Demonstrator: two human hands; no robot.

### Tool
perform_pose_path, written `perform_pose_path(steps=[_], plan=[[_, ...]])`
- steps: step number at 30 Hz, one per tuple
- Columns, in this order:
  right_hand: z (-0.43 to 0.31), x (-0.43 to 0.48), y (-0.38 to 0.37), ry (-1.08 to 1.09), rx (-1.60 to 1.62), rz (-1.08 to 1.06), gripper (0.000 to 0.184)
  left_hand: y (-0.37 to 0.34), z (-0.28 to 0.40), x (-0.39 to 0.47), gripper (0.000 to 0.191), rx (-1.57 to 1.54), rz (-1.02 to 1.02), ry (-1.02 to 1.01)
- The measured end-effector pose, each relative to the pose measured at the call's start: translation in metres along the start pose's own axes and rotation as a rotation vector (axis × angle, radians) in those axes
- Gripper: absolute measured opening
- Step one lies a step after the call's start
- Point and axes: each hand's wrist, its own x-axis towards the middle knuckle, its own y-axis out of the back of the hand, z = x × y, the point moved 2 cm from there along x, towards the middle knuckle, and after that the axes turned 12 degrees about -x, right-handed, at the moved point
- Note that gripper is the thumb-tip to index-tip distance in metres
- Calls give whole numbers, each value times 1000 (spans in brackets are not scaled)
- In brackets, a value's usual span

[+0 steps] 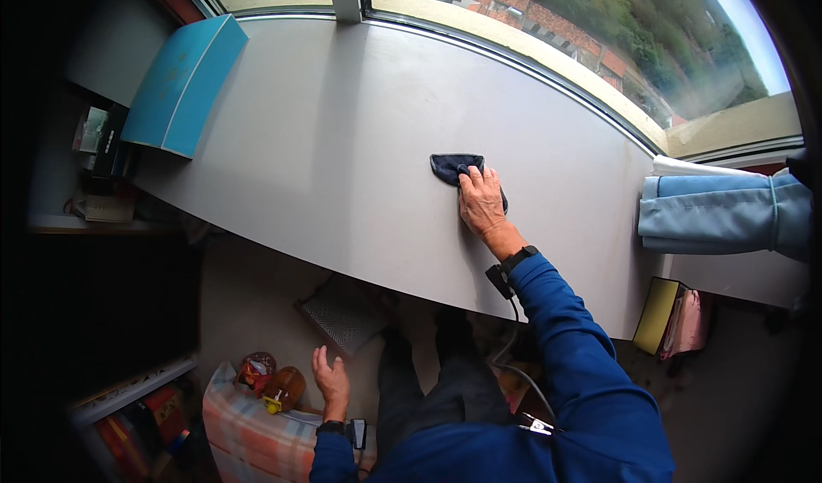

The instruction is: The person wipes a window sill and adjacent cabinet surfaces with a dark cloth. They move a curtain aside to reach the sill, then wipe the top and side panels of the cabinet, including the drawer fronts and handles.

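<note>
My right hand (481, 201) presses a dark navy cloth (452, 166) onto the pale grey window ledge (276, 142). Part of the cloth is bunched beneath the fingers, and a flat corner sticks out to their left. Well below the ledge, my left hand (331, 380) hangs free with its fingers apart and nothing in it. It is nearest to a bottle of amber liquid with a yellow cap (284, 390), without touching it. Each wrist wears a dark strap with a small device, and a cable runs down from the right one.
A bright blue box (186, 85) occupies the ledge's left end. A tied light-blue curtain (713, 210) hangs over its right end, above a yellow box (656, 316). Window frames (514, 65) border the far side. A plaid-covered bed or seat (257, 438) and a bookshelf (138, 393) stand lower left.
</note>
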Motion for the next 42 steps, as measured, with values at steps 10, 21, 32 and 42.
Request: perform_pose_path(steps=[10,21,32,42], plan=[[15,-61,17,34,21,-83,33,-7,9,2,54,-17,-7,26],[-13,-68,-3,27,156,7,42,-12,15,0,52,-49,34,-1],[-8,-70,-15,-59,234,-179,50,46,-20,-37,53,-94,218,325],[-7,-70,-10,-22,270,-140,50,66,-19,-152,53,-175,273,528]])
